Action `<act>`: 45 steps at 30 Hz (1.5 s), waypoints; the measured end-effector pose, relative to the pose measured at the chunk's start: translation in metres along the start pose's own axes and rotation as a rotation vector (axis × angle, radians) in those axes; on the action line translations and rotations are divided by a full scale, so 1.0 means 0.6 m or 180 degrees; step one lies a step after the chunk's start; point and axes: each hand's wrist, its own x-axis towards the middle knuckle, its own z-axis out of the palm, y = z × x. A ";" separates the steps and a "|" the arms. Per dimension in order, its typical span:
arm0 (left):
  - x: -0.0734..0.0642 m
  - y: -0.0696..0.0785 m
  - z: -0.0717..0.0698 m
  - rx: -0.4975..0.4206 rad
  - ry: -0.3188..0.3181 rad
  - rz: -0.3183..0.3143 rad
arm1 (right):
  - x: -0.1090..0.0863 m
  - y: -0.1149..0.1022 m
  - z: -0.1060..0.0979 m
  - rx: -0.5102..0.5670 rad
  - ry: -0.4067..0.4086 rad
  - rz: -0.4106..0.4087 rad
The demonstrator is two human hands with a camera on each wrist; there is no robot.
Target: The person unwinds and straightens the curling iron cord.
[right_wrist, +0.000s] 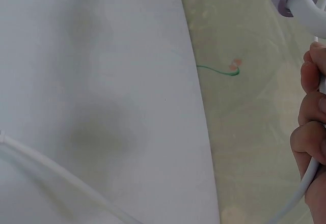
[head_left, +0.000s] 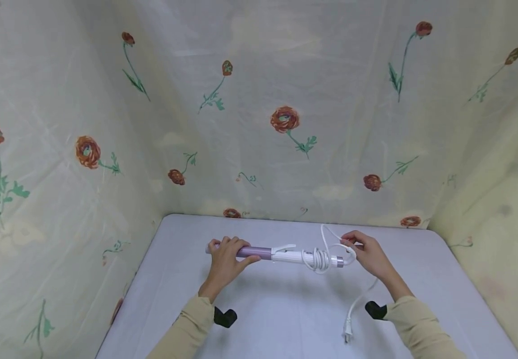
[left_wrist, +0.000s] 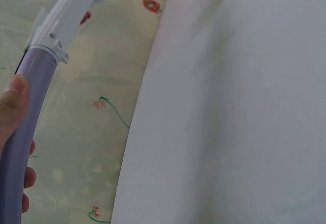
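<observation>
A curling iron with a purple barrel and a white handle is held level above the table. My left hand grips its barrel, the thumb along the near side; in the left wrist view the fingers show beyond the barrel. White cord is wound in several loops around the handle, and one loose loop rises above it. Near the handle's end, my right hand pinches the cord between thumb and fingers. From there the cord hangs down to a two-pin plug at the near side.
A white table lies beneath both hands. Flower-printed cloth encloses it at the back and both sides. Dark wrist mounts show at the cuffs of beige sleeves.
</observation>
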 end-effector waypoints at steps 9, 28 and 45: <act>-0.003 0.000 0.004 -0.0014 0.0008 -0.0034 | -0.003 -0.011 -0.006 -0.0031 0.0088 0.0025; -0.001 -0.011 0.011 -0.0006 -0.0059 -0.0229 | -0.023 -0.034 -0.023 0.0019 0.0304 0.0048; 0.003 -0.010 0.011 -0.0012 -0.0020 -0.0397 | -0.060 -0.047 -0.002 0.0178 0.0057 -0.0156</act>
